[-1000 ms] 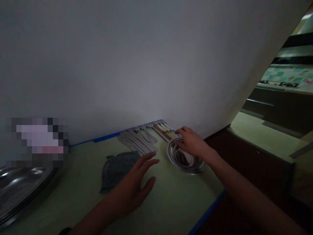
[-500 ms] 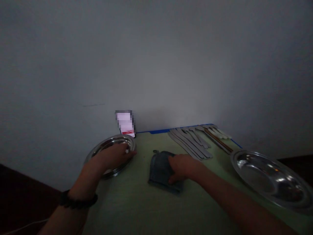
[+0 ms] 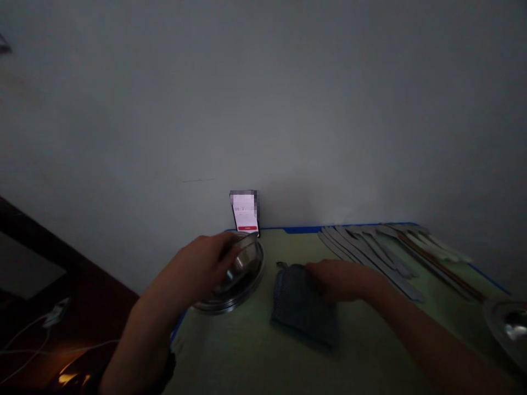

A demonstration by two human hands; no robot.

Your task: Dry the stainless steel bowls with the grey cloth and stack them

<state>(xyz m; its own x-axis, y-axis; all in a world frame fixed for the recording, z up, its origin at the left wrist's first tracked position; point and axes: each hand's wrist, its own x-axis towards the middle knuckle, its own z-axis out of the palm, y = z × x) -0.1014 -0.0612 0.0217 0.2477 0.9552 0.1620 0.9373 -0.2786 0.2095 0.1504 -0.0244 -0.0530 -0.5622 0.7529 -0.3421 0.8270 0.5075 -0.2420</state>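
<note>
Bowl [image 3: 246, 264], shiny metal, tilted above the stacked metal dishes [image 3: 222, 307] at the left side of the green table [image 3: 234, 356]. The left hand [image 3: 206, 263] holds it, the fingers closed about its side and rim. The right hand [image 3: 343, 281] lies at the upper right corner of a dark grey-blue cloth [image 3: 302, 307], its fingers bent down onto the fabric; their tips are hidden, so whether they grip it cannot be told. The cloth lies between the stacked dishes and the cutlery. A lit phone [image 3: 246, 214] stands just behind the dishes, near the wall [image 3: 263, 109]. To the right, flat metal cutlery [image 3: 366, 258] is set in a slanting row, followed by brown chopsticks [image 3: 448, 270] and several pale utensils, probably spoons [image 3: 436, 247], though blur leaves their shape unclear. A metal dish [image 3: 508, 323] is partly visible at the right edge; white cords [image 3: 31, 351] appear at lower left.
</note>
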